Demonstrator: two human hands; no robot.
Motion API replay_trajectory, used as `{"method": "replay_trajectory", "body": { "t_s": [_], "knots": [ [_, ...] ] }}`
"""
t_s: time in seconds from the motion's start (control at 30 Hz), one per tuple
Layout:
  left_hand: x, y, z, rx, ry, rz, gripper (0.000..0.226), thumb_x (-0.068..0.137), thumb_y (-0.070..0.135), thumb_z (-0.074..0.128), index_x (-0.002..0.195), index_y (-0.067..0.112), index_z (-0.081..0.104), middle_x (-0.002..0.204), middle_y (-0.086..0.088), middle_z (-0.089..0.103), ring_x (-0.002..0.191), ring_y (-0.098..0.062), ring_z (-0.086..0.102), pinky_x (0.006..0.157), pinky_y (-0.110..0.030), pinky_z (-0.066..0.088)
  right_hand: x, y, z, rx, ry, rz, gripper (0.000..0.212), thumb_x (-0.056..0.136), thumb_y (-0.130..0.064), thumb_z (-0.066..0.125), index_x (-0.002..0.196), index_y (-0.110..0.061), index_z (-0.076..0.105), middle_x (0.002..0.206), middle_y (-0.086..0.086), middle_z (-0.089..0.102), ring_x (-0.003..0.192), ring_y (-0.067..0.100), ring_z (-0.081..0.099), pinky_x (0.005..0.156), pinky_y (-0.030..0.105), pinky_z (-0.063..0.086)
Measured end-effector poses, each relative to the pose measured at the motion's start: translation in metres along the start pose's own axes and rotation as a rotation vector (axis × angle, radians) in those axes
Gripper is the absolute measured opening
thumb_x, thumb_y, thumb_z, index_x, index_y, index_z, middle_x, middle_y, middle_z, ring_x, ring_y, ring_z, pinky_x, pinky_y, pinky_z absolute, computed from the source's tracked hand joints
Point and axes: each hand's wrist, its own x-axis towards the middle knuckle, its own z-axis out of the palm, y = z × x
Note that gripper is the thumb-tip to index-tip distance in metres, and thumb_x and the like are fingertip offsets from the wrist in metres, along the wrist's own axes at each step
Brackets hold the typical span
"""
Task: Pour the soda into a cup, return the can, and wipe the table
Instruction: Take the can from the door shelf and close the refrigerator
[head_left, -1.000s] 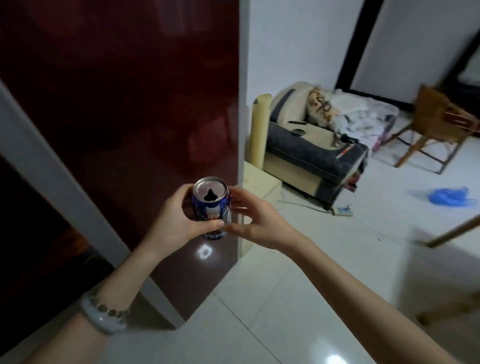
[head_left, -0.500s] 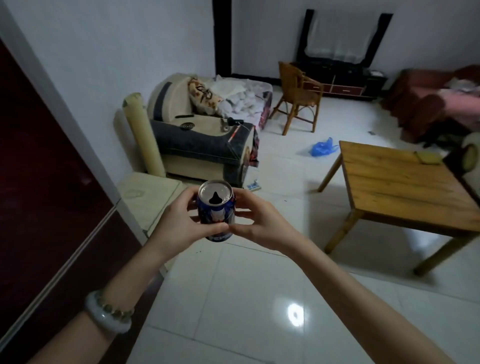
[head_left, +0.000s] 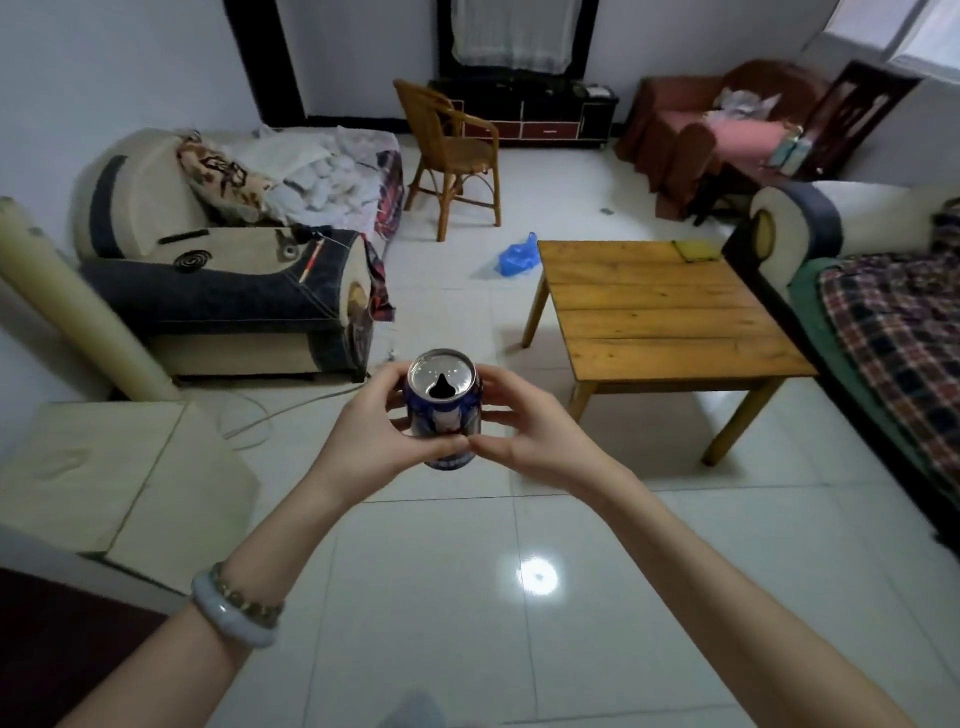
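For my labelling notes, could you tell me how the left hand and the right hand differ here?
The left hand wears bracelets at its wrist; the right hand has a bare wrist. The left hand grips the can from the left, the right hand from the right. Both curl round the can.

You are in a home living room. A low wooden desk (head_left: 654, 312) stands on a glossy tiled floor (head_left: 415, 597). On the left is a sofa (head_left: 218, 296) piled with crumpled cloths (head_left: 322, 171), and on the right a second sofa (head_left: 800, 223) under a plaid blanket (head_left: 904, 332). A cane chair (head_left: 457, 156), a dark low cabinet (head_left: 524, 111) and a reddish armchair (head_left: 685, 135) stand toward the far wall. A blue bag (head_left: 514, 260) lies on the floor.
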Motion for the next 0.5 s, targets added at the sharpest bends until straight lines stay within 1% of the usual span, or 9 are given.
{"method": "replay_trajectory", "body": {
  "t_s": [0.1, 0.2, 0.33, 0.4, 0.5],
  "knots": [
    [0.030, 0.002, 0.024, -0.007, -0.065, 0.022, 0.071, 0.051, 0.025, 0.091, 0.112, 0.024, 0.055, 0.106, 0.014, 0.062, 0.100, 0.007, 0.055, 0.073, -0.004, 0.043, 0.004, 0.017, -0.024, -0.001, 0.054, 0.039, 0.066, 0.074, -0.007, 0.075, 0.133, -0.014, 0.044, 0.124, 0.001, 0.058, 0.114, 0.008, 0.055, 0.096, 0.025, 0.047],
    [0.063, 0.003, 0.046, -0.023, -0.125, 0.035, 0.070, 0.050, 0.024, 0.091, 0.111, 0.024, 0.055, 0.105, 0.013, 0.063, 0.100, 0.003, 0.057, 0.074, -0.006, 0.045, 0.013, 0.036, -0.050, 0.001, 0.105, 0.076, 0.065, 0.074, -0.008, 0.075, 0.132, -0.015, 0.045, 0.124, 0.001, 0.058, 0.114, 0.009, 0.055, 0.097, 0.030, 0.048],
    [0.114, 0.005, 0.076, -0.043, -0.191, 0.064, 0.067, 0.051, 0.020, 0.091, 0.107, 0.023, 0.055, 0.102, 0.013, 0.063, 0.096, 0.006, 0.057, 0.073, -0.006, 0.044, 0.035, 0.060, -0.084, -0.001, 0.172, 0.109, 0.066, 0.074, -0.009, 0.076, 0.132, -0.017, 0.045, 0.124, 0.001, 0.059, 0.114, 0.011, 0.056, 0.098, 0.036, 0.048],
    [0.143, 0.005, 0.089, -0.056, -0.215, 0.078, 0.066, 0.052, 0.017, 0.090, 0.107, 0.024, 0.055, 0.102, 0.016, 0.062, 0.096, 0.009, 0.056, 0.072, -0.005, 0.043, 0.051, 0.072, -0.101, -0.013, 0.199, 0.115, 0.067, 0.074, -0.007, 0.076, 0.133, -0.015, 0.045, 0.124, 0.002, 0.058, 0.114, 0.011, 0.056, 0.098, 0.036, 0.048],
    [0.191, 0.002, 0.105, -0.073, -0.254, 0.092, 0.066, 0.052, 0.016, 0.090, 0.108, 0.024, 0.055, 0.103, 0.016, 0.062, 0.096, 0.010, 0.056, 0.073, -0.004, 0.043, 0.082, 0.090, -0.128, -0.026, 0.231, 0.131, 0.067, 0.073, -0.007, 0.075, 0.133, -0.014, 0.045, 0.125, 0.001, 0.057, 0.115, 0.009, 0.055, 0.098, 0.036, 0.048]
  ]
}}
